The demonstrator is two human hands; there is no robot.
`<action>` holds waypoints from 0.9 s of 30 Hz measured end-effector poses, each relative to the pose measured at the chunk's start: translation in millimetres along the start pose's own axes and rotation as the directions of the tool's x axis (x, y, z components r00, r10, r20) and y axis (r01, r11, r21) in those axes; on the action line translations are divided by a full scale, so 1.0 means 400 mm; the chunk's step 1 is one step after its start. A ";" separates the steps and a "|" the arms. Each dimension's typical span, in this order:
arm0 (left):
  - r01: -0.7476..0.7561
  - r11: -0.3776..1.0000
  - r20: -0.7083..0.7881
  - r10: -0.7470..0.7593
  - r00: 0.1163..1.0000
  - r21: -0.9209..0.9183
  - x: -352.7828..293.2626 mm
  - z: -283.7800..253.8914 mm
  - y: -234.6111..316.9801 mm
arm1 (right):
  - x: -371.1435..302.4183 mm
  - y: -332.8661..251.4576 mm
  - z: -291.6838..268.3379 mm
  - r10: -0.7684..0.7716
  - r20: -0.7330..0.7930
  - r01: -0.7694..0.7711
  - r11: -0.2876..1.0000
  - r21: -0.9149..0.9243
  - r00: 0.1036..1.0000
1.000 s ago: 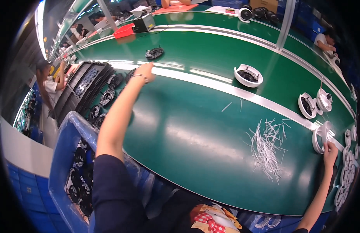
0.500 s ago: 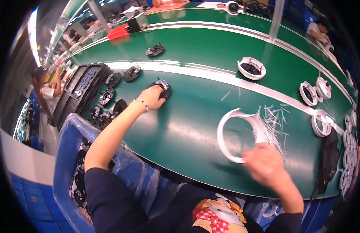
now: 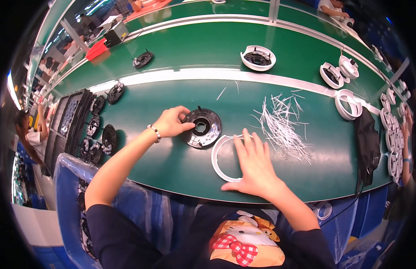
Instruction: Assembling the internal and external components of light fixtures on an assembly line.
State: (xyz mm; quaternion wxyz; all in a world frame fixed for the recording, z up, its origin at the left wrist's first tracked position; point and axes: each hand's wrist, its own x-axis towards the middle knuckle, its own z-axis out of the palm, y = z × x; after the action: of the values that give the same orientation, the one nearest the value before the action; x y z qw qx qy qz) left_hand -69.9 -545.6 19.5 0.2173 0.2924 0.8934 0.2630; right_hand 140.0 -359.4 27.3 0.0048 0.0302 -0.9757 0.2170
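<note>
My left hand [image 3: 171, 122] pinches the left edge of a black round plate [image 3: 211, 135] with a hole in its middle and a small post on its rim. The plate is tipped so that its flat face shows. Just to its right, a white ring [image 3: 218, 163] lies on the green table, close to the plate's lower edge. My right hand [image 3: 256, 167] is spread over the ring's right side, fingers stretched out and thumb beside the lower rim. It covers that part of the ring.
White strips [image 3: 282, 127] lie piled to the right. Black round parts [image 3: 109, 139] and a stack of black trays [image 3: 66, 127] stand at left. A conveyor [image 3: 190, 49] beyond carries white housings [image 3: 258, 65]. A blue bin [image 3: 66, 188] sits lower left; a black bag [image 3: 367, 141] lies right.
My left hand has brought the black plate nearer and tipped it face-up. My right hand has moved the ring left beside it, lowered it to the table and spread its fingers. The view has shifted.
</note>
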 end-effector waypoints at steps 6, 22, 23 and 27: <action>0.253 0.852 0.127 -0.218 0.968 -0.458 0.028 0.005 0.070 | 0.006 0.036 -0.002 0.033 -0.136 -0.028 0.999 0.042 0.990; 0.111 0.021 0.103 0.572 0.814 -0.994 0.063 0.187 0.319 | 0.075 0.194 -0.070 0.351 -0.579 0.054 0.822 0.568 0.736; 0.281 -0.111 0.144 0.650 0.746 -0.953 0.067 0.184 0.306 | 0.066 0.190 -0.082 0.302 -0.549 0.054 0.840 0.539 0.779; 0.239 -0.442 0.067 0.371 0.926 -0.864 0.057 0.253 0.286 | 0.071 0.178 -0.067 -0.003 -0.453 0.182 0.918 0.352 0.891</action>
State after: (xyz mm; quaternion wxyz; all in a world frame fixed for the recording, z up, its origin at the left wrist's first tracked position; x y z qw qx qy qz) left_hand 14.8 -417.3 4.6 0.4990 0.0680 0.1621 0.8486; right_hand 107.1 -285.4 22.0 0.2315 0.0276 -0.8842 0.4047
